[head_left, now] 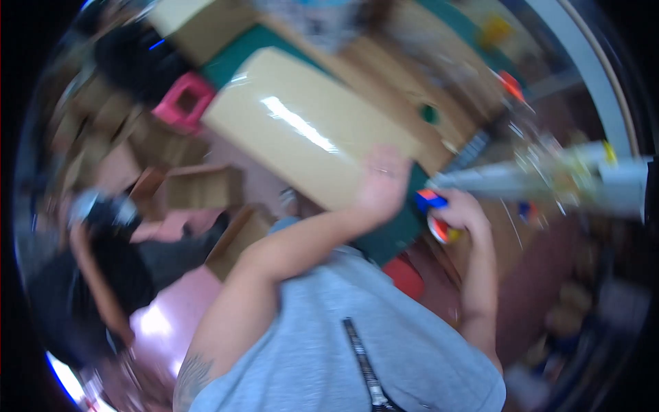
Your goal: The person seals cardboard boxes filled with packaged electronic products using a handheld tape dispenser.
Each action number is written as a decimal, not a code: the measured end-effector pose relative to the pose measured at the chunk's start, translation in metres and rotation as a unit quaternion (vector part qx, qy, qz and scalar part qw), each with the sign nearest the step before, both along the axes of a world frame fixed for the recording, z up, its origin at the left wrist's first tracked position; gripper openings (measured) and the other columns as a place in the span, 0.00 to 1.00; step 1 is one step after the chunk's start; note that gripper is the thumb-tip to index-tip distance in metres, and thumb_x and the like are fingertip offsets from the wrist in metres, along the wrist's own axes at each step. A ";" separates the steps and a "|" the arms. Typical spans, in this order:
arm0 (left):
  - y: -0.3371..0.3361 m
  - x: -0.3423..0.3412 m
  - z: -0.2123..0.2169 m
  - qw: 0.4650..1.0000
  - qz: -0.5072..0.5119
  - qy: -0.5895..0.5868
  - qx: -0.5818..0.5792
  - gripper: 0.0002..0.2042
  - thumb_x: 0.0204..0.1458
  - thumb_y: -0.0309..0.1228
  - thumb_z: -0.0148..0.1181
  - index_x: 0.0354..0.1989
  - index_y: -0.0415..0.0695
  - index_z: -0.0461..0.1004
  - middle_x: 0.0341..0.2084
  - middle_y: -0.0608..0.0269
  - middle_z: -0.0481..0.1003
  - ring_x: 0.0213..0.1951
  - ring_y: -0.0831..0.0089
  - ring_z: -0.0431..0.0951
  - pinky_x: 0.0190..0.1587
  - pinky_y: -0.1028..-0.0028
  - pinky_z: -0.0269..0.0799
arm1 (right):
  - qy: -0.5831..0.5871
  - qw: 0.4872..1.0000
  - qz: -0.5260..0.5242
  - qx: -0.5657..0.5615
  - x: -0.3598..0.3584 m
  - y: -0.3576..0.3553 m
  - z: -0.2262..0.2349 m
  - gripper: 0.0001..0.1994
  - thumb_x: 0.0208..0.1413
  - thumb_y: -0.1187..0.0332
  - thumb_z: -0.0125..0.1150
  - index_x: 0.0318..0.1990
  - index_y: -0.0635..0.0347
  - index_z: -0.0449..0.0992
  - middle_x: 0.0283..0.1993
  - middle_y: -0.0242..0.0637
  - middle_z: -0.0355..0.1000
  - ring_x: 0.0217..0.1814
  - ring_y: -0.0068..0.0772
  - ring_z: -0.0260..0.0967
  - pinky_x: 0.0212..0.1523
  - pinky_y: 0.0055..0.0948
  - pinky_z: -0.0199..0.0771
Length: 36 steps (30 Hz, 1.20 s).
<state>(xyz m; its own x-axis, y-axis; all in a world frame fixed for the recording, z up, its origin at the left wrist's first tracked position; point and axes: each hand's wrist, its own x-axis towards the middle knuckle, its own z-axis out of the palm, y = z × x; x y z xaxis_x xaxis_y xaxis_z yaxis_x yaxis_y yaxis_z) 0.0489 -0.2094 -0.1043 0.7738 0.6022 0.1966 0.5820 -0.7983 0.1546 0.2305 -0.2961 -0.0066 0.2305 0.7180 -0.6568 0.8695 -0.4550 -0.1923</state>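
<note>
A long, cream-coloured cardboard box with a glossy top lies across the green surface in front of me. My left hand rests on its near right end, fingers stretched out and holding nothing. Just off that end, my right hand is closed round a blue and orange hand tool that looks like a tape dispenser. A red-orange and yellow part of it shows below the fingers. Motion blur hides its finer shape.
Pink stools and open brown cartons stand on the left. A person in dark clothes sits or crouches at lower left. More cardboard lies behind the box. A pale, blurred long object extends at right. A red stool is near my body.
</note>
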 end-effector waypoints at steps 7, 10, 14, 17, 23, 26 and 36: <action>0.064 -0.020 0.037 0.979 -0.102 -0.121 -0.128 0.28 0.50 0.44 0.56 0.58 0.41 0.66 0.59 0.42 0.63 0.62 0.45 0.59 0.65 0.52 0.50 | 0.212 0.871 -0.328 0.299 -0.011 -0.031 -0.006 0.35 0.42 0.65 0.66 0.62 0.59 0.66 0.46 0.44 0.75 0.47 0.31 0.73 0.51 0.26 0.70; 0.110 0.005 0.037 0.988 -0.102 -0.094 -0.062 0.26 0.53 0.45 0.52 0.58 0.42 0.67 0.58 0.45 0.65 0.61 0.49 0.61 0.66 0.53 0.48 | 0.337 0.733 -0.417 0.418 -0.024 -0.016 -0.025 0.34 0.46 0.71 0.65 0.64 0.66 0.62 0.49 0.37 0.72 0.47 0.25 0.69 0.51 0.24 0.68; 0.134 0.026 0.031 0.985 -0.150 0.039 -0.075 0.25 0.57 0.47 0.44 0.55 0.42 0.69 0.54 0.47 0.69 0.59 0.54 0.65 0.65 0.53 0.47 | 0.341 0.680 -0.495 0.420 -0.037 -0.002 -0.018 0.33 0.49 0.71 0.63 0.64 0.66 0.62 0.51 0.37 0.71 0.48 0.23 0.69 0.52 0.24 0.67; 0.135 0.028 0.031 0.982 -0.159 0.049 -0.085 0.25 0.58 0.49 0.41 0.52 0.42 0.70 0.52 0.48 0.71 0.58 0.56 0.66 0.65 0.53 0.47 | 0.303 0.673 -0.518 0.433 -0.040 0.006 -0.014 0.32 0.50 0.70 0.63 0.64 0.66 0.61 0.52 0.38 0.72 0.48 0.24 0.70 0.52 0.24 0.68; 0.136 0.027 0.031 0.982 -0.158 0.041 -0.097 0.24 0.59 0.47 0.40 0.50 0.41 0.71 0.50 0.48 0.71 0.58 0.55 0.66 0.65 0.52 0.46 | 0.195 0.661 -0.510 0.515 -0.040 0.041 0.025 0.34 0.46 0.64 0.67 0.62 0.68 0.64 0.50 0.43 0.74 0.50 0.29 0.71 0.52 0.24 0.68; 0.138 0.030 0.034 0.982 -0.153 0.047 -0.101 0.23 0.59 0.47 0.40 0.50 0.42 0.71 0.50 0.47 0.71 0.58 0.54 0.66 0.66 0.52 0.45 | 0.023 0.864 -0.461 0.202 -0.055 0.067 0.001 0.33 0.40 0.61 0.67 0.58 0.60 0.71 0.52 0.47 0.74 0.52 0.37 0.72 0.55 0.26 0.67; 0.140 0.024 0.038 0.975 -0.176 0.067 -0.119 0.23 0.59 0.46 0.39 0.50 0.41 0.70 0.51 0.45 0.70 0.59 0.53 0.65 0.66 0.49 0.42 | 0.090 0.882 -0.436 0.156 -0.077 0.053 0.015 0.39 0.40 0.60 0.64 0.65 0.57 0.63 0.52 0.47 0.73 0.53 0.37 0.71 0.55 0.26 0.67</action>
<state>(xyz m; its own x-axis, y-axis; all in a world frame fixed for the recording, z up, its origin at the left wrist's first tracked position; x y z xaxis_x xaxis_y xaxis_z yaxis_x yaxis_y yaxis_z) 0.0731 -0.0694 -0.0662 0.9499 0.3108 -0.0327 0.3059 -0.9033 0.3007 0.1530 -0.2433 0.0085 0.6968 0.4706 -0.5414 0.1576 -0.8367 -0.5244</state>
